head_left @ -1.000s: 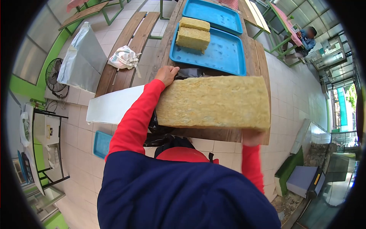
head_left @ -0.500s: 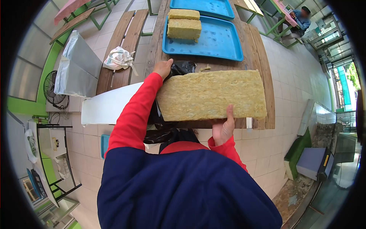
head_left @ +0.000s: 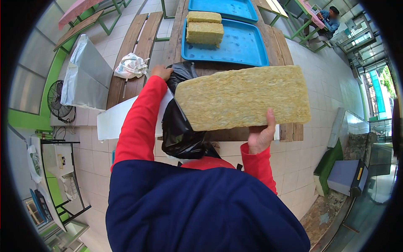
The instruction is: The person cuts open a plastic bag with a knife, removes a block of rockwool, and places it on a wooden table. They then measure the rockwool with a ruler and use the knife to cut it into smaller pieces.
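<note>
A yellowish, fibrous rockwool slab [head_left: 243, 97] is held over the wooden table, its right end slightly raised. My right hand [head_left: 261, 136] grips its near edge, thumb on top and fingers hidden underneath. At the slab's left end is a black plastic bag [head_left: 178, 126], crumpled and hanging over the table's near side. My left hand [head_left: 161, 72] pinches the bag's far edge. Whether the slab's left end is still inside the bag cannot be made out. Beyond the slab, two smaller rockwool blocks [head_left: 205, 33] sit in a blue tray [head_left: 245, 46].
A second blue tray [head_left: 224, 5] lies farther back on the wooden table [head_left: 172, 46]. A long white block [head_left: 119, 119] is under my left arm. At left are a bench [head_left: 138, 38] with a white plastic bag [head_left: 131, 66] and a fan [head_left: 58, 101]. A person [head_left: 329, 25] sits far right.
The slab has shifted right and slightly away from me with my right hand. My left hand has moved left with the bag's edge, and more of the black bag shows.
</note>
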Available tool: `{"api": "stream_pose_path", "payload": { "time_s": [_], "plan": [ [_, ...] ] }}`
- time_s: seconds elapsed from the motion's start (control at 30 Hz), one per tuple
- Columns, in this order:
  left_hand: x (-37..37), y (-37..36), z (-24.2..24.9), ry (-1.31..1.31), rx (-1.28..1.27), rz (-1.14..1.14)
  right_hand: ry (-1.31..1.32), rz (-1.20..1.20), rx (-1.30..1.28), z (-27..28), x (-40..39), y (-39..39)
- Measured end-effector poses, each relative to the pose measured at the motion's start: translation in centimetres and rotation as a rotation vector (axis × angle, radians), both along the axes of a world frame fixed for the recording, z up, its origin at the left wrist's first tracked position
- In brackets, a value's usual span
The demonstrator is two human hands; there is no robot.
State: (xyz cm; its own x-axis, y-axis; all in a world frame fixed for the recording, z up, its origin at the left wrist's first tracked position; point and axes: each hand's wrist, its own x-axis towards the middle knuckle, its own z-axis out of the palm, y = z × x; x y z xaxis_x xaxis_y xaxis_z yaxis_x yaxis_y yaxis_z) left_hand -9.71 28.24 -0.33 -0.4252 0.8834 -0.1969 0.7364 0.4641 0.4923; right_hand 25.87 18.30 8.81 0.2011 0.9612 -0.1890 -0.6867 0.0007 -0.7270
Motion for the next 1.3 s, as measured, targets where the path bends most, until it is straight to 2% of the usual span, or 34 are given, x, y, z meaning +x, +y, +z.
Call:
{"api": "stream_pose_path", "payload": {
  "time_s": [0.13,0.23,0.33,0.4,0.43,0.47,0.53,0.6,0.63,0.67,0.7,0.73,0.77,0.8,0.87,0.93,0.97,1.0,1.07,1.1,1.13,1.2,1.27,1.3],
  "plan": [
    [-2.4,-1.3,-0.2,0.066,-0.033,0.008,0.036,0.003,-0.008,1.2,1.3,1.3],
    [-3.1,-1.7,1.5,0.102,-0.097,0.027,-0.018,0.011,0.03,2.6,1.1,2.1],
    [-4.5,-1.7,0.0,0.13,-0.122,0.058,-0.015,0.078,0.052,2.8,0.8,3.1],
    [-4.1,-2.8,0.3,0.149,-0.054,0.118,-0.041,0.083,0.028,2.6,1.1,3.5],
    [-3.9,-4.1,0.3,0.116,0.189,0.16,-0.062,0.08,0.005,2.5,1.2,3.8],
    [-3.0,-6.1,1.9,0.085,0.43,0.2,-0.064,0.086,0.004,2.4,1.1,3.9],
    [2.4,-11.1,8.5,-0.093,0.515,0.106,-0.065,0.055,0.036,2.1,0.7,4.1],
    [6.9,-16.9,9.9,-0.489,0.217,-0.059,-0.088,0.041,-0.026,1.9,1.1,4.2],
    [9.0,-19.5,10.7,-0.472,-0.065,-0.195,-0.103,0.028,-0.062,2.0,1.0,4.6],
    [11.0,-21.6,10.5,-0.614,-0.123,-0.327,-0.1,0.035,-0.055,2.1,0.9,4.7],
    [12.3,-23.5,8.5,-1.06,-0.463,-0.264,-0.107,0.046,-0.032,2.2,0.8,4.6],
    [13.3,-25.3,4.1,-1.412,-0.539,-0.352,-0.114,0.055,-0.011,2.3,0.8,4.5],
    [14.2,-26.1,0.3,-1.691,-0.633,-0.343,-0.116,0.06,-0.012,2.5,0.7,4.4],
    [14.9,-26.0,-1.4,-1.696,-0.63,-0.337,-0.126,0.047,-0.026,2.7,0.6,4.4],
    [17.1,-24.7,-3.4,-2.015,-0.441,-0.067,-0.137,0.044,-0.035,3.2,0.3,4.2],
    [19.5,-22.8,-4.9,-2.207,-0.254,0.134,-0.129,0.072,-0.02,3.8,0.1,4.2],
    [20.2,-22.1,-7.4,-2.605,-0.15,0.115,-0.133,0.079,-0.016,4.1,0.1,4.0],
    [20.7,-21.3,-7.3,-2.609,-0.14,0.108,-0.143,0.08,-0.005,4.3,-0.1,3.9],
    [21.2,-19.6,-7.0,-2.85,-0.203,0.239,-0.153,0.082,0.008,4.6,-0.2,3.7],
    [21.0,-18.9,-6.2,-2.766,-0.057,0.261,-0.144,0.096,0.016,4.6,-0.2,3.6],
    [20.8,-18.4,-5.6,-2.768,-0.057,0.26,-0.135,0.11,0.027,4.7,-0.1,3.5],
    [20.6,-17.7,-5.0,-2.831,0.465,0.859,-0.131,0.105,0.031,5.0,-0.2,3.2],
    [20.4,-18.3,-10.5,-1.108,0.474,0.276,-0.132,0.106,0.033,5.1,0.0,3.1],
    [19.8,-18.9,-12.4,-1.111,0.477,0.279,-0.135,0.095,0.043,5.1,0.3,3.2]
  ]
}}
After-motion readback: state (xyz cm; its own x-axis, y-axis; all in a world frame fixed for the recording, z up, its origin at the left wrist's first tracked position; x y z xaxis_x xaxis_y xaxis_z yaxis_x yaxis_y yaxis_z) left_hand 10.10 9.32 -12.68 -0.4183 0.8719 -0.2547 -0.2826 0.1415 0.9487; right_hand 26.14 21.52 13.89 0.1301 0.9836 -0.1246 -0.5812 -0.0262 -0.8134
